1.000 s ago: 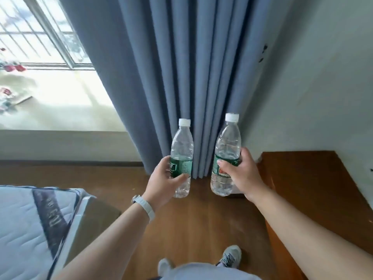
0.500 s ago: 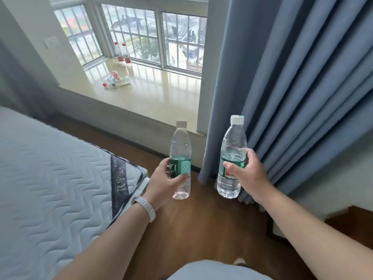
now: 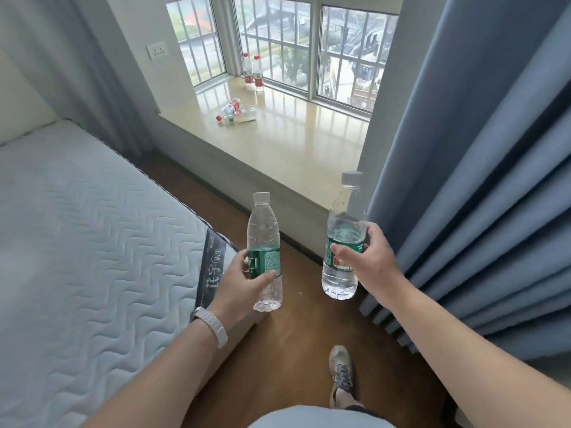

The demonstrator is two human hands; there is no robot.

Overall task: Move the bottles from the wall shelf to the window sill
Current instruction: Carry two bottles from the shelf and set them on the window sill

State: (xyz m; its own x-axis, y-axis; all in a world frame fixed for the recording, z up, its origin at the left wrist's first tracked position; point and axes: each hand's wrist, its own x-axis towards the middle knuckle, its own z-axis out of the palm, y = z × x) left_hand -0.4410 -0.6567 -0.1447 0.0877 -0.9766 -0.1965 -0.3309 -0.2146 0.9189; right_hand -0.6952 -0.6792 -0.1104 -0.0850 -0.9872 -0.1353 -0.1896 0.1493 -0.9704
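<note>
My left hand (image 3: 238, 282) grips an upright clear bottle with a green label (image 3: 263, 233) above the wooden floor. My right hand (image 3: 369, 261) holds a second green-label bottle (image 3: 343, 220), tilted slightly, close to the curtain. Ahead lies the beige window sill (image 3: 293, 146). At its far side two red-label bottles (image 3: 253, 71) stand upright against the window. Two more bottles (image 3: 233, 111) lie on their sides near the sill's left part. The wall shelf is out of view.
A quilted mattress (image 3: 86, 230) fills the left side, its corner close to my left hand. Blue curtains (image 3: 482, 180) hang on the right. A strip of wooden floor (image 3: 306, 322) runs between them toward the sill. My shoe (image 3: 341, 375) is on the floor.
The view has swung left from the curtain and wooden cabinet to face the window sill, which now looks nearer. Both hands still hold their bottles in front of me.
</note>
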